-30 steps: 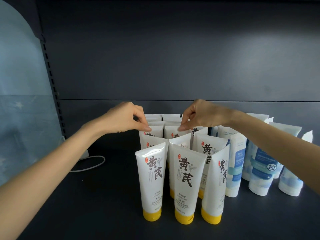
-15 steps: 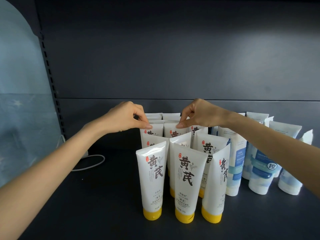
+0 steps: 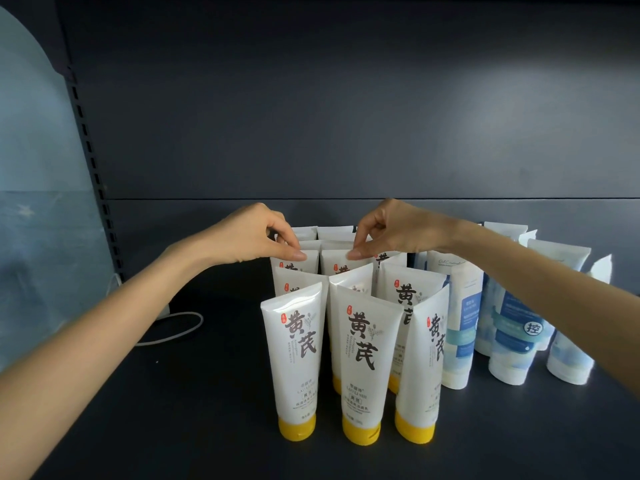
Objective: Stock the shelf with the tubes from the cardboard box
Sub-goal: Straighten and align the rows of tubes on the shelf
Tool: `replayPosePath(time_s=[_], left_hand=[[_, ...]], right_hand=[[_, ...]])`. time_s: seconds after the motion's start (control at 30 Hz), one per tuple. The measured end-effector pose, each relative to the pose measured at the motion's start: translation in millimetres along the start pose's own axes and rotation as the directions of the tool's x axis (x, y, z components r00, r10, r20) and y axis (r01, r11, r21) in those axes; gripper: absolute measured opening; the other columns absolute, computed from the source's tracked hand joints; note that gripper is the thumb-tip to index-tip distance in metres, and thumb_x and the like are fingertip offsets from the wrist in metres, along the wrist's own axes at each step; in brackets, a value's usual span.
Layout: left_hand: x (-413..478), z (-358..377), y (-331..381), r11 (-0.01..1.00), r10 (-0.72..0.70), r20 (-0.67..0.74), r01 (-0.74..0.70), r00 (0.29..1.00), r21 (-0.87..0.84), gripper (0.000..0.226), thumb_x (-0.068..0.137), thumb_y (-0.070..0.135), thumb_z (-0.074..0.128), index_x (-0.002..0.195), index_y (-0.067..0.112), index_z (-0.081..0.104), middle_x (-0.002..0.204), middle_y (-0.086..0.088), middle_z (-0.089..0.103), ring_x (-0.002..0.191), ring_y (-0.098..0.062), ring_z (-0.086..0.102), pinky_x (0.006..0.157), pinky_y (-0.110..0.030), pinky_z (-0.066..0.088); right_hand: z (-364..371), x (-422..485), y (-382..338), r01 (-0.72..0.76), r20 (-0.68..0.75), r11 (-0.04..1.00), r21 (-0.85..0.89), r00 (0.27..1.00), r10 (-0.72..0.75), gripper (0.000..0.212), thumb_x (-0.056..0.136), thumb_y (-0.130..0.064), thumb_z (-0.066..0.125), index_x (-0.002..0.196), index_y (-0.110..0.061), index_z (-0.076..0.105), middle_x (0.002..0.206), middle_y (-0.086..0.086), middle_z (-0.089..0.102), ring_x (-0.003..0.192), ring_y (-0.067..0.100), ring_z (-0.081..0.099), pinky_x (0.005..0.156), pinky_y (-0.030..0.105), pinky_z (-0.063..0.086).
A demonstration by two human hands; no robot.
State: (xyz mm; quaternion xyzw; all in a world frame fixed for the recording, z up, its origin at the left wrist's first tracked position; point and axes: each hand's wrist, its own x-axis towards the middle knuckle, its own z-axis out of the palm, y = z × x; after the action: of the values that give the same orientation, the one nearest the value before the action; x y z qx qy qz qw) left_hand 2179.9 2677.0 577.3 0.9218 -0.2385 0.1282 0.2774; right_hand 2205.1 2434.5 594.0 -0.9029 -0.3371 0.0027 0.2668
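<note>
Our left hand (image 3: 249,237) pinches the crimped top of a white tube (image 3: 310,265) mid-cluster on the shelf (image 3: 173,427); our right hand (image 3: 398,230) pinches the neighbouring tube (image 3: 329,261). The front tubes (image 3: 360,358) hide both bodies and caps.

Hands (image 3: 254,237) two; yellow-capped tubes (image 3: 360,358) thirteen visible; cable (image 3: 173,329) one.

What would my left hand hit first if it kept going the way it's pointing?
The left hand pinches the crimped top of a white plastic tube. Heading on rightward and back, it would probably first meet the neighbouring white tube pinched by the right hand, though depth is unclear.
</note>
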Motion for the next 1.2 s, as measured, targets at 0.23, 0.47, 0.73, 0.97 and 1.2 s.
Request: replayPosePath(time_s=[0.23,0.47,0.73,0.97,1.2], left_hand=[[8.4,5.3,15.4,0.999,0.052,0.016,-0.052,0.999,0.013,0.022,0.069,0.042,0.075,0.084,0.026,0.076,0.08,0.009,0.058,0.073,-0.004,0.053,0.07,-0.03,0.044],[21.2,15.9,31.1,0.993,0.068,0.074,-0.074,0.995,0.089,0.014,0.076,0.036,0.074,0.084,0.024,0.076,0.078,0.011,0.056,0.066,0.005,0.049,0.061,-0.016,0.033],[24.2,18.8,34.0,0.988,0.067,0.056,-0.075,0.996,0.136,0.011,0.075,0.037,0.076,0.071,0.026,0.074,0.077,0.01,0.057,0.074,-0.009,0.052,0.074,-0.037,0.044],[21.0,18.3,35.5,0.981,0.064,0.038,-0.07,0.997,0.181,0.014,0.075,0.038,0.075,0.071,0.025,0.073,0.079,0.01,0.057,0.078,-0.013,0.055,0.079,-0.044,0.047],[21.8,21.0,34.8,0.98,0.064,0.028,-0.068,0.998,0.189,0.015,0.076,0.039,0.074,0.076,0.023,0.075,0.078,0.011,0.057,0.075,-0.009,0.052,0.077,-0.042,0.047]], right_hand=[[-17.8,-15.6,7.1,-0.005,-0.019,0.997,0.081,1.0,0.006,0.027,0.075,-0.038,0.072,0.088,-0.015,0.075,0.072,-0.011,0.07,0.069,-0.004,0.059,0.072,0.009,0.043],[-35.7,-31.3,16.0,-0.08,0.111,0.988,-0.132,0.989,0.095,0.03,0.065,-0.053,0.071,0.086,-0.031,0.076,0.096,0.009,0.07,0.084,0.015,0.059,0.085,0.028,0.044],[-25.8,-34.5,24.4,-0.061,-0.019,0.994,-0.091,0.998,0.06,0.014,0.077,-0.028,0.075,0.065,-0.027,0.069,0.061,-0.02,0.065,0.061,-0.006,0.056,0.062,0.004,0.04],[-22.5,-32.9,28.3,-0.072,-0.126,0.989,-0.128,0.991,0.056,0.021,0.077,-0.024,0.076,0.06,-0.025,0.064,0.065,-0.013,0.062,0.053,-0.008,0.052,0.053,0.002,0.037],[-21.1,-33.2,28.3,-0.111,-0.123,0.986,-0.122,0.988,0.096,0.015,0.077,-0.027,0.075,0.066,-0.023,0.066,0.069,-0.011,0.064,0.065,0.004,0.054,0.058,0.004,0.04]])
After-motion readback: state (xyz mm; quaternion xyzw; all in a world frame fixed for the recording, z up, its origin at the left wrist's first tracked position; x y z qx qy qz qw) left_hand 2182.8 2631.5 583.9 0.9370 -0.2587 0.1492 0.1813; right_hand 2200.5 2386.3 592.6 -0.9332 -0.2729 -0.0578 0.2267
